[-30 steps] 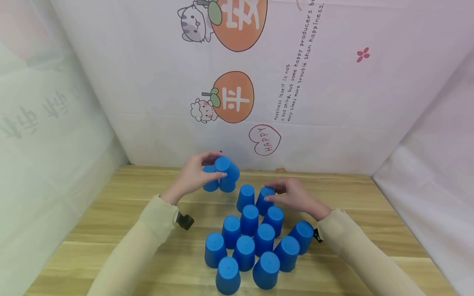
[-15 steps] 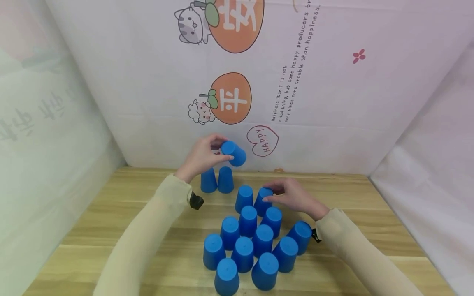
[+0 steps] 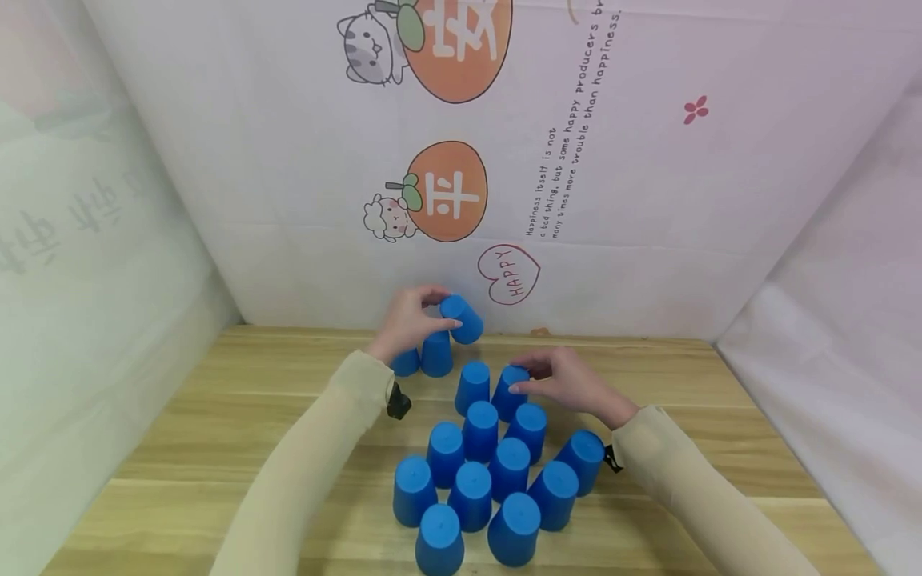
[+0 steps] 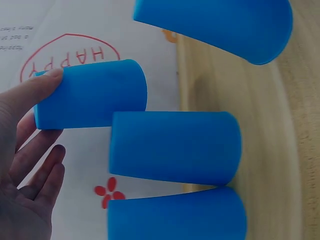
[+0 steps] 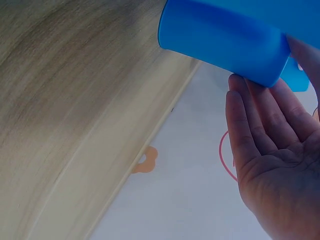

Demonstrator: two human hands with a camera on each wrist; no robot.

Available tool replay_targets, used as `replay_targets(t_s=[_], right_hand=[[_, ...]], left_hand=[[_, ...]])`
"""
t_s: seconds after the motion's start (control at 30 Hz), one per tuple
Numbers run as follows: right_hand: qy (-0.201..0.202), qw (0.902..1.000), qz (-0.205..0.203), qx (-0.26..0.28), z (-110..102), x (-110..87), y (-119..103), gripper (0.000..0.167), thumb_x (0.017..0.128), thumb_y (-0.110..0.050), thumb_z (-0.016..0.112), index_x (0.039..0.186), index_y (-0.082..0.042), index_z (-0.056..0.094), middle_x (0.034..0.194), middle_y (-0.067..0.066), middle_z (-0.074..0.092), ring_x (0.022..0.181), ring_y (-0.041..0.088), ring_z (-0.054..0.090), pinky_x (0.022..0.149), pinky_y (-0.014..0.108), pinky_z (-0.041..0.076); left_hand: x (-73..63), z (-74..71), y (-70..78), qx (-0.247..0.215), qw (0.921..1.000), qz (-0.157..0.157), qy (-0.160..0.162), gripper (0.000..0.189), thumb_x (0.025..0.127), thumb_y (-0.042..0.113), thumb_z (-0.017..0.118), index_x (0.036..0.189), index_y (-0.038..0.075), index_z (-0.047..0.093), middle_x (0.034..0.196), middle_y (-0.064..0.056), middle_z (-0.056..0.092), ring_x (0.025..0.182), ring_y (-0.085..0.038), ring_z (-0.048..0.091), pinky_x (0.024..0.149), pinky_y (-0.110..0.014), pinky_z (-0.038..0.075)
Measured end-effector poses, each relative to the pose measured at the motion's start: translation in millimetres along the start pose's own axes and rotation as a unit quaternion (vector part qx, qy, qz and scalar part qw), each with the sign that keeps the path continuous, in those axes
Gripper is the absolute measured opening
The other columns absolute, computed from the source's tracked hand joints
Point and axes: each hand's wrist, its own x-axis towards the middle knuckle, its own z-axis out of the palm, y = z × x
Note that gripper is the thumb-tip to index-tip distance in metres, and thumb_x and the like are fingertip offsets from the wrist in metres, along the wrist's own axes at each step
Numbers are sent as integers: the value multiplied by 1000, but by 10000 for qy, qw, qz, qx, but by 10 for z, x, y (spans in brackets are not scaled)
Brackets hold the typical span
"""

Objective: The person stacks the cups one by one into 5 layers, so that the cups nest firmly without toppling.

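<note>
A blue plastic cup (image 3: 463, 320) is pinched between the thumb and fingers of my left hand (image 3: 410, 324), near its closed end. It hangs tilted, its rim toward the lower right. Just below and left of it, two upside-down blue cups (image 3: 436, 356) stand side by side on the table. My right hand (image 3: 572, 386) holds another upside-down cup (image 3: 507, 394) near its top, thumb on one side and fingers on the other. That cup stands at the back of a cluster. In the left wrist view, the raised cup (image 4: 95, 95) slightly overlaps a standing cup (image 4: 175, 147).
Several more upside-down blue cups (image 3: 471, 496) stand close together on the wooden table (image 3: 180, 448), nearer the body. A printed white cloth (image 3: 634, 272) rises behind the table's back edge, with cloth at both sides. Each wrist wears a black strap.
My left hand lifted its cup over the two rear cups, then came lower and farther right. The right hand stays on its cup; the view shifts slightly.
</note>
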Motion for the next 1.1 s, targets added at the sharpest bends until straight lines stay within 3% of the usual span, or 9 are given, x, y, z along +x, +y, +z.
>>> replay_targets(t_s=[0.23, 0.63, 1.1], right_hand=[[13, 10000, 26, -33, 3, 5, 3, 47, 90, -32, 81, 128, -7, 70, 115, 1, 72, 100, 18, 70, 87, 41, 59], [40, 10000, 45, 40, 16, 7, 23, 47, 90, -32, 81, 129, -8, 70, 115, 0, 72, 99, 16, 70, 86, 39, 59], [16, 10000, 1, 51, 19, 7, 61, 49, 90, -33, 80, 130, -7, 69, 116, 1, 72, 99, 16, 70, 86, 38, 59]], left_hand=[[-5, 150, -110, 298, 9988, -273, -267, 51, 86, 30, 85, 129, 9, 68, 125, -7, 68, 119, -30, 60, 99, -48, 50], [21, 302, -66, 951, 9890, -397, -1061, 52, 87, 26, 84, 133, 8, 67, 126, -7, 68, 117, -24, 61, 101, -44, 50], [83, 358, -35, 1419, 9800, -322, -1355, 46, 88, 27, 84, 128, 9, 71, 120, -5, 71, 112, -24, 64, 98, -41, 52]])
